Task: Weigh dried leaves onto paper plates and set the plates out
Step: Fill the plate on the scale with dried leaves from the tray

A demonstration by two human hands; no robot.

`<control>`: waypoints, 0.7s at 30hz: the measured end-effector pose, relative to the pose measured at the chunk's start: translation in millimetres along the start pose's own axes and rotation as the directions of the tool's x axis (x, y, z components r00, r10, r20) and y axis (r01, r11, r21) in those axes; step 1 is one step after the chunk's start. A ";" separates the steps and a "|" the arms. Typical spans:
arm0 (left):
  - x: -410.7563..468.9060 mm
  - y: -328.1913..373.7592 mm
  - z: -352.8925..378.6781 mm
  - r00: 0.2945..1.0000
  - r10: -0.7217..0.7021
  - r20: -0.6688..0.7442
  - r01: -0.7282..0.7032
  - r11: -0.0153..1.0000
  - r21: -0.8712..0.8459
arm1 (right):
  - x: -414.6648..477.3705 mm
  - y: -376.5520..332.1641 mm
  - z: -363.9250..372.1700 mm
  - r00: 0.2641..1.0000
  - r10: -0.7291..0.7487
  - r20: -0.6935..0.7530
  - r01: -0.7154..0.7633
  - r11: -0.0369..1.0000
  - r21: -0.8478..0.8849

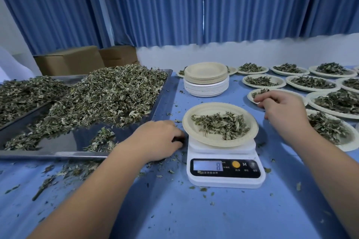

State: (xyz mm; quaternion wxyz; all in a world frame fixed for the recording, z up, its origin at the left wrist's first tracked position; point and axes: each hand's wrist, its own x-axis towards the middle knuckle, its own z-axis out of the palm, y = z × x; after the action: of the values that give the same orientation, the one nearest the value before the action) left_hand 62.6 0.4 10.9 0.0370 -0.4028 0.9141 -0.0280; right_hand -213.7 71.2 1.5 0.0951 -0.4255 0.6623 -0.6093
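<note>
The plate (196,108) is sitting on the scale (225,180) for weighing. The left hand (155,139) is curling beside it and the right hand (281,108) over a filled plate (249,96). I cannot tell whether either is holding leaves.

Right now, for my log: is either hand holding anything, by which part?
Cannot tell. The left hand curls down beside the scale; the right hand curls over a filled plate.

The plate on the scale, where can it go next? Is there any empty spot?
Mostly bare table lies in front of the scale, and a strip between the plate stack and the scale. Filled plates crowd the right; the tray fills the left.
</note>
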 end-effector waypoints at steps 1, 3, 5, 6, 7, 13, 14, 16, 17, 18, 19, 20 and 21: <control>-0.7 0.3 1.8 1.000 0.000 0.002 0.000 1.000 0.009 | 0.1 0.3 0.4 1.000 -0.002 0.004 0.002 1.000 0.000; -2.2 0.1 4.2 0.999 -0.012 -0.030 0.012 1.000 0.000 | 1.2 1.7 0.6 1.000 -0.002 0.008 0.002 1.000 -0.005; -3.0 0.6 5.4 0.998 -0.031 -0.063 0.028 0.999 -0.040 | 2.2 3.6 0.3 1.000 0.002 0.006 -0.002 1.000 -0.019; -3.0 1.1 5.9 0.996 -0.041 -0.073 0.036 0.998 -0.059 | 2.4 4.5 0.2 1.000 0.005 0.004 -0.005 1.000 -0.025; -2.9 2.3 6.2 0.995 -0.050 -0.081 0.044 0.996 -0.077 | 2.4 5.5 -0.3 1.000 0.007 0.002 -0.007 1.000 -0.029; -3.1 2.9 4.5 0.988 -0.112 -0.106 0.095 0.983 -0.157 | 2.0 7.7 -0.8 1.000 0.015 -0.011 -0.015 0.999 -0.035; -4.8 0.5 1.9 0.980 -0.136 -0.147 0.105 0.974 -0.200 | 2.2 7.6 -0.4 1.000 0.023 -0.018 -0.023 0.999 -0.028; -8.2 -4.4 -5.1 0.921 -0.192 -0.339 0.088 0.950 -0.298 | 2.9 7.7 0.1 0.999 0.027 -0.026 -0.028 0.999 -0.020; -8.9 -4.9 -9.7 0.860 -0.218 -0.461 0.058 0.940 -0.336 | 2.9 7.8 0.4 1.000 0.022 -0.022 -0.023 0.999 -0.025; -8.6 -2.9 -14.8 0.792 -0.238 -0.562 0.022 0.931 -0.364 | 2.9 7.5 0.8 1.000 0.015 -0.015 -0.016 0.999 -0.033; -6.5 1.7 -20.3 0.743 -0.242 -0.624 -0.023 0.922 -0.386 | 3.0 7.4 0.8 1.000 0.010 -0.009 -0.011 0.999 -0.040; -2.7 8.5 -25.4 0.728 -0.224 -0.648 -0.080 0.911 -0.405 | 3.2 7.6 0.8 1.000 0.008 -0.005 -0.009 0.999 -0.050; 0.9 17.1 -29.9 0.743 -0.185 -0.644 -0.145 0.894 -0.423 | 3.1 7.9 0.9 1.000 0.007 0.002 -0.007 0.998 -0.067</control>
State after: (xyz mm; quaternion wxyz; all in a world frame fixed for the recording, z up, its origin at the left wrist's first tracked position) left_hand 46.8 11.9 39.3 -0.3871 -0.3731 0.8423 0.0398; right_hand -218.6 67.6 -4.5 0.0837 -0.4268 0.6837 -0.5861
